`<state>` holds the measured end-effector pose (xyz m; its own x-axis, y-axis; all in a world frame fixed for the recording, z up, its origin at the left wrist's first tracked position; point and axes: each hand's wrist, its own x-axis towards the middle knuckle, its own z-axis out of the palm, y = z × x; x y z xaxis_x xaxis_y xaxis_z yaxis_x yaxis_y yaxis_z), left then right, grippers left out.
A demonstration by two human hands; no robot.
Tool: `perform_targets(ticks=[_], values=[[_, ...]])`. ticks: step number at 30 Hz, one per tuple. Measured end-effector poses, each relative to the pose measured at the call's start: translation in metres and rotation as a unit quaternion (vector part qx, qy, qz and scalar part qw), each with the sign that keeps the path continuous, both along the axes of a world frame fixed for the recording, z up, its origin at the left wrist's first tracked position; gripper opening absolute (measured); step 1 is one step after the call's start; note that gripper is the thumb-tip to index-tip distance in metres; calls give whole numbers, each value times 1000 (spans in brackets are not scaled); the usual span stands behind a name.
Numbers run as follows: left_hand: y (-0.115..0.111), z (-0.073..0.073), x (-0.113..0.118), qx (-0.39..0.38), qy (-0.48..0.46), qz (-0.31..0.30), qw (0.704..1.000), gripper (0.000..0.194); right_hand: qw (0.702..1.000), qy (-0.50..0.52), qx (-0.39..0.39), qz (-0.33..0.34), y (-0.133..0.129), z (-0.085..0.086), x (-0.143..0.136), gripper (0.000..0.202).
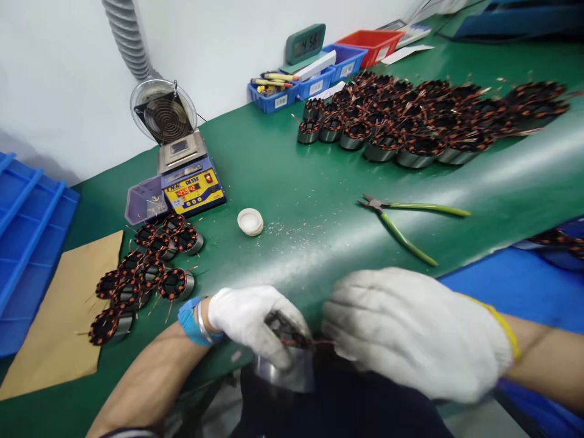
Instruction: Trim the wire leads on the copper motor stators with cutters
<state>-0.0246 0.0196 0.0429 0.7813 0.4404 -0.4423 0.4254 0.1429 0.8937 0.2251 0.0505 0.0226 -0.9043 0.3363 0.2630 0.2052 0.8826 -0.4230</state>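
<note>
Nearest, at the tabletop's [292, 243] front edge: the white-gloved left hand [258, 319] has its grip clamped on a copper-wound metal ring [291, 360], held low in front of the dark clothing; ring somewhat blurred. Gloved right hand [410, 331] close beside it, back of the glove uppermost, fingers toward a reddish wire [323, 342] off the ring; whether that grip is closed on the wire, cannot tell. Left side, a cluster of similar wound rings [176, 284], near a brown sheet [68, 316]. Farther, green-handled cutters [381, 205] lie with handles spread; a small white dish [250, 221] sits near pale scattered bits. Beyond, a yellow-fronted heating unit [194, 190] beside a translucent tray [146, 204]. Far right, a large batch of wound rings [420, 149]; behind these, blue bins [276, 102], a red bin [371, 42] and a clock [305, 45] reading 4:56.
</note>
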Motion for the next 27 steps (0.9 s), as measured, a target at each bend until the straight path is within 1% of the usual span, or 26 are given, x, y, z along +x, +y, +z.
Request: perform_targets(ticks=[1,2,3,4,5,6,7,8,10,11,12,13,14,16,17,18,19,21,22,24,27], values=[[-5,4,3,64,41,7,997,30,999,8,-41,-2,2,0,1,27],[-11,6,7,161,103,27,981,31,995,18,-98,-10,5,-2,0,30],[-18,8,12,278,184,59,941,32,987,19,-159,-31,7,-4,-1,34],[-24,9,16,392,265,90,877,35,974,11,-217,-62,9,-7,-2,36],[-30,8,21,474,321,99,814,37,961,-4,-260,-91,10,-10,-4,38],[-34,5,24,525,354,94,768,37,954,-20,-278,-108,11,-13,-6,39],[-36,3,27,555,371,86,739,37,959,-32,-261,-108,12,-16,-7,39],[-38,0,29,567,375,79,729,35,973,-38,-208,-93,13,-17,-6,39],[-37,-4,30,565,377,94,728,34,997,-21,-43,-53,17,-18,-2,34],[-35,-4,29,557,382,113,729,34,999,-7,36,-40,19,-18,0,32],[-33,-3,27,546,391,139,728,35,995,5,94,-39,20,-18,1,30],[-31,0,24,534,404,168,723,36,991,14,125,-45,19,-20,0,29],[-29,4,21,523,419,201,715,36,990,18,129,-48,16,-23,-3,29],[-24,14,13,508,448,273,683,36,996,17,89,-22,1,-33,-19,31],[-22,19,9,509,458,306,661,36,998,8,57,21,-9,-40,-30,39],[-20,24,4,514,466,332,639,35,998,15,29,59,-19,-48,-43,54],[-19,29,1,519,472,349,621,35,996,24,7,82,-28,-55,-57,68],[-19,35,-5,528,479,360,601,35,994,10,-24,104,-37,-65,-79,79],[-20,36,-6,528,483,357,600,36,994,5,-31,103,-35,-68,-86,84],[-22,36,-6,514,495,339,613,35,997,-15,-28,73,-18,-71,-90,90],[-23,28,2,469,523,293,649,34,999,-42,23,-1,24,-72,-74,94]])
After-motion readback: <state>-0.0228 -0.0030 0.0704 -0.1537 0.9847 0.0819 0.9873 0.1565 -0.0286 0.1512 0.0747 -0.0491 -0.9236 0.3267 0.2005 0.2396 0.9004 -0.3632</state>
